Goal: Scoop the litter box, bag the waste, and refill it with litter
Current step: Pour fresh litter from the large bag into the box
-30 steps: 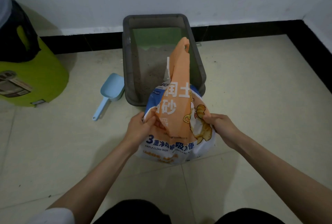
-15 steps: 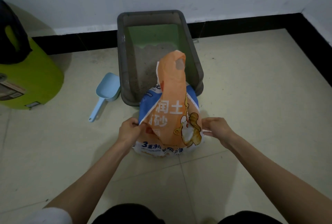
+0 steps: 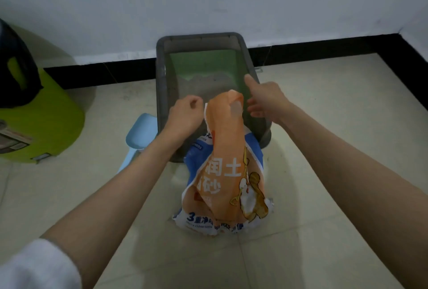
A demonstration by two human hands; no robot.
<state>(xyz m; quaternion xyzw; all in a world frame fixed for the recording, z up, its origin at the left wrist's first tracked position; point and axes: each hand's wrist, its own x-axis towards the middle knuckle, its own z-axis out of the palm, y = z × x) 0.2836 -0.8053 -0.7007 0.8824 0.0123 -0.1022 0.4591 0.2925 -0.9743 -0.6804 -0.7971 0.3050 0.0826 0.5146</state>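
A: Where's our orange, blue and white printed plastic litter bag (image 3: pixel 228 172)?
B: Centre frame, standing on the beige tile floor (image 3: pixel 324 149), its top sticking up in front of the grey rectangular plastic litter box (image 3: pixel 162 84). The box sits upper centre against the white wall, with grey litter (image 3: pixel 203 84) inside and a green inner wall at the back.
A: Our hands?
B: Left hand (image 3: pixel 185 114) is just left of the bag top, fingers curled. We can't tell whether it pinches the bag edge. Right hand (image 3: pixel 266 101) is just right of the top, fingers spread, holding nothing.
A: Scoop?
B: Light blue plastic scoop (image 3: pixel 141 133) lies on the floor left of the box, partly behind our left forearm.
A: Anything else?
B: Lime green bin with a black bag (image 3: pixel 41 114), left edge of frame.
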